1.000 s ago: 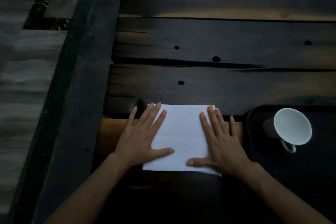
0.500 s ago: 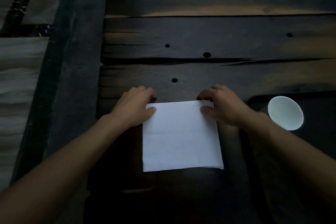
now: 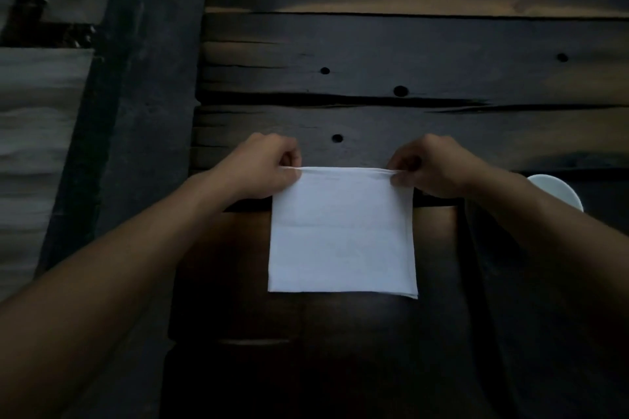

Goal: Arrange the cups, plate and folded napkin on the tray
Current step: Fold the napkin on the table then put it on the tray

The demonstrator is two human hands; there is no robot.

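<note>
Dim light. A white napkin [image 3: 342, 235], folded to a near-square, lies mid-frame on the dark wood table [image 3: 425, 54]. Its near half lies over a lighter brown board [image 3: 238, 248].

The person's L hand [image 3: 262, 168] is at the napkin's 11 o'clock corner, fingers curled in, thumb & fingertips pinching the cloth there. The R hand [image 3: 434, 168] does the same at the 1 o'clock corner: a narrow pinch, knuckles up. Btwn the two hands the far edge runs straight & shows a thin band of stacked layers. Can't tell if that edge is raised off the wood. The near edge lies flat, w/ layers slightly fanned at the 5 o'clock corner. Bare forearms enter from approx 8 & 4 o'clock of the frame.

The cup [image 3: 558, 192] is white & sits at 3 o'clock of the napkin, apart from it. Only part of its rim shows past the R forearm. It appears to sit on the dark tray [image 3: 606, 214], which takes up the 3–4 o'clock side & barely separates from the shadow.

The table planks run side to side, w/ a few small round holes [image 3: 400, 90] at 12 o'clock of the napkin. A dark beam [image 3: 136, 95] slants down the 9–10 o'clock side. Beyond it, at the frame's far 9 o'clock, is a grey rippled surface [image 3: 34, 133].
</note>
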